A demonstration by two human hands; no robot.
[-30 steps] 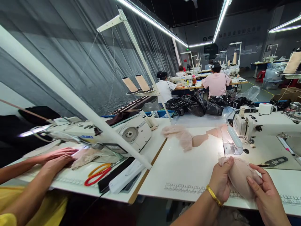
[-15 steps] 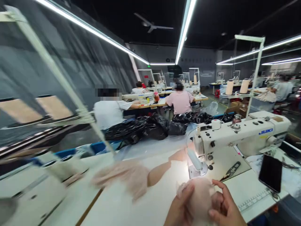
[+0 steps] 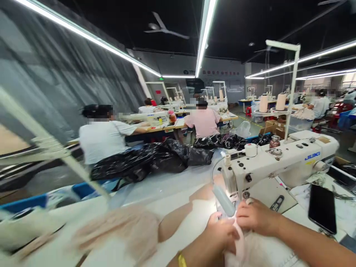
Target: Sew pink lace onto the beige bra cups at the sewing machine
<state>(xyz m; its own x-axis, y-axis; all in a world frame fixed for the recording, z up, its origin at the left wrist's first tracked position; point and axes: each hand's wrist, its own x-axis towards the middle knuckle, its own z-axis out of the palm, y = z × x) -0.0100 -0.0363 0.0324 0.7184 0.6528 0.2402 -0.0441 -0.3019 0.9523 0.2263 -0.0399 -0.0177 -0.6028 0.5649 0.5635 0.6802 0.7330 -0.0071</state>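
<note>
My left hand [image 3: 219, 231], with a yellow band at the wrist, is closed on the edge of a pale pink fabric piece [image 3: 239, 244] just in front of the needle area. Close beside it, my right hand [image 3: 257, 217] pinches the same fabric, its fingers near the presser foot, which is hidden. The white JUKI sewing machine [image 3: 286, 155] stands over the work, and a grey-white lamp [image 3: 224, 200] lights the spot. Part of the fabric hangs toward me below the hands.
Loose beige fabric [image 3: 119, 230] and cut pieces [image 3: 176, 220] lie on the white table left of the machine. A phone [image 3: 322, 207] and thread snips [image 3: 277, 203] are at the right. Black plastic bags [image 3: 150, 159] lie beyond the table, with people sewing behind.
Both hands have moved forward with the pale pink fabric, from in front of the machine up to its needle area. The view has turned slightly to the right.
</note>
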